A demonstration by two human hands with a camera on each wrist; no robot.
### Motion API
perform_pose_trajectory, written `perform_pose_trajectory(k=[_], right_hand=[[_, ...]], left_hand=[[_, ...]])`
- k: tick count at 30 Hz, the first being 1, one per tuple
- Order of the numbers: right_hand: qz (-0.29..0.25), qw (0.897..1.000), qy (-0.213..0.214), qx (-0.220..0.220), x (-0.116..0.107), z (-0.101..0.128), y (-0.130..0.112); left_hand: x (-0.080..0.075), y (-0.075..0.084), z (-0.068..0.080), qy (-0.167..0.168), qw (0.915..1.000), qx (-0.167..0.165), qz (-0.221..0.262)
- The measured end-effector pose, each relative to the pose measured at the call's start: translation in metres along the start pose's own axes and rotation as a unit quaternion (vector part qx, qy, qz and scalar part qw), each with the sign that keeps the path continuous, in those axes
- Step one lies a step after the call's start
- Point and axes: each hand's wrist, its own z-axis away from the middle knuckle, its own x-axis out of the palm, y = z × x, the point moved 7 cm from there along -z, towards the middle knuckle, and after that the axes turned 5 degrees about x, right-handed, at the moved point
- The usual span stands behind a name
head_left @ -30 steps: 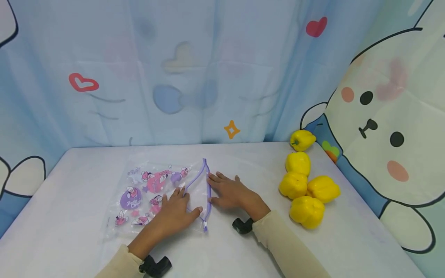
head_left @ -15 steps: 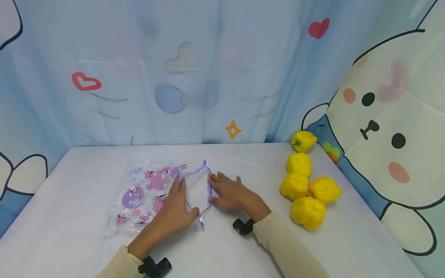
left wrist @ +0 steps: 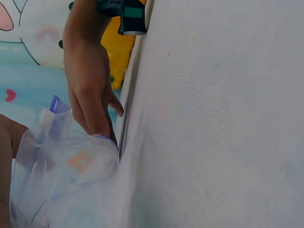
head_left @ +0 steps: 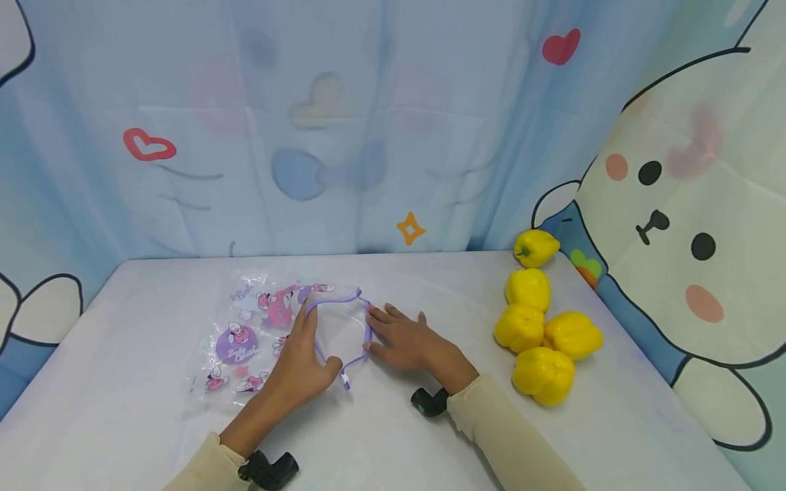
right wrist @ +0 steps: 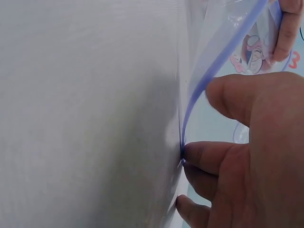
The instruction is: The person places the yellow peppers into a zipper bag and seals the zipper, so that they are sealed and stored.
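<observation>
A clear zip-lock bag (head_left: 236, 344) with pink and purple cartoon prints lies flat on the table, its mouth facing right. Its purple zip strip (head_left: 334, 299) is spread into a wide loop. My left hand (head_left: 301, 372) has its fingers straight against the upper, left-hand lip, which stands raised. On the opposite lip rests my right hand (head_left: 414, 344), fingers extended. In the right wrist view, the right fingertips (right wrist: 192, 152) touch the purple strip down at the tabletop, and the thumb lies against it. In the left wrist view, the clear plastic (left wrist: 71, 190) bulges between the hands.
Several yellow bell peppers (head_left: 543, 375) are grouped on the right of the white table (head_left: 430, 436), one near the back edge. A blue printed curtain (head_left: 307, 136) hangs behind. Each wrist carries a black camera (head_left: 430, 401).
My left hand has moved slightly left and lifted, drawing the upper lip away, so the bag's mouth is wider and its zip end has shifted left. The right hand has stayed in place.
</observation>
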Motion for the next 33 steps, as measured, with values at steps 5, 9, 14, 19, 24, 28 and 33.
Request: perform_pose_trajectory(k=[5,9,14,19,24,28,33], right_hand=[[-0.026,1.0,0.002,-0.018,-0.006,0.003,-0.001],[-0.055,0.998,0.012,-0.031,-0.017,0.006,0.001],[-0.074,0.994,0.057,-0.06,-0.04,0.014,0.005],[-0.06,0.993,0.073,-0.069,-0.053,0.025,0.014],[-0.048,0.994,0.066,-0.071,-0.059,0.043,0.02],[-0.052,0.993,0.076,-0.075,-0.064,0.06,0.027],[-0.058,0.992,0.089,-0.073,-0.07,0.081,0.044]], left_hand=[[-0.002,-0.001,-0.001,-0.016,0.9999,-0.006,0.002],[-0.005,-0.005,-0.002,-0.021,0.9996,-0.013,0.01],[-0.008,-0.006,-0.004,-0.03,0.9991,-0.007,0.03],[-0.014,-0.002,-0.007,-0.033,0.9987,0.009,0.037],[-0.022,0.002,-0.007,-0.031,0.9987,0.023,0.034],[-0.025,0.002,-0.007,-0.027,0.9985,0.031,0.034],[-0.027,0.005,-0.008,-0.026,0.9974,0.053,0.042]])
